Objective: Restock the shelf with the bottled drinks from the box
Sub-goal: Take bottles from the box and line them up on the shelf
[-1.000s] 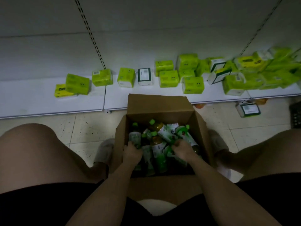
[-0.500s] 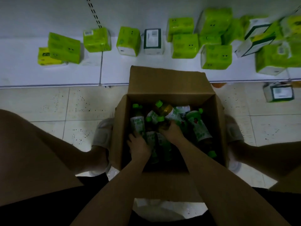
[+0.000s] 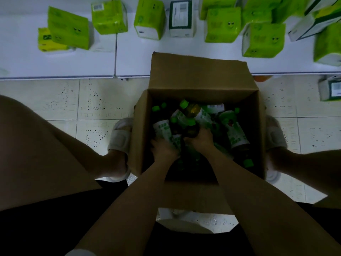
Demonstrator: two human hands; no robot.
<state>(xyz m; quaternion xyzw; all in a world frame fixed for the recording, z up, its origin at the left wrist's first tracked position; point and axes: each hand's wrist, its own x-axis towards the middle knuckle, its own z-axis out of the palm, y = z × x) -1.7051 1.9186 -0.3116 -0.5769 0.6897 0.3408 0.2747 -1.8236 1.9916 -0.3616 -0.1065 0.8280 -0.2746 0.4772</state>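
Observation:
An open cardboard box [image 3: 201, 71] stands on the floor between my knees, holding several bottled drinks with green caps and white-green labels. My left hand [image 3: 163, 149] is inside the box, its fingers curled round a labelled bottle [image 3: 163, 130] at the left. My right hand [image 3: 202, 139] is beside it in the middle of the box and grips a dark bottle [image 3: 191, 129]. Another bottle [image 3: 233, 130] lies loose at the right side of the box. The low white shelf [image 3: 132, 60] runs just behind the box.
Green and white tissue packs [image 3: 223, 24] stand scattered along the shelf. One white-green pack [image 3: 331, 89] lies on the tiled floor at the right. My sandalled feet [image 3: 120, 135] flank the box, my knees fill both sides of the view.
My view has tipped down and closer to the box. Both hands have come together in the middle of the box; the right moved left and now grips a dark bottle.

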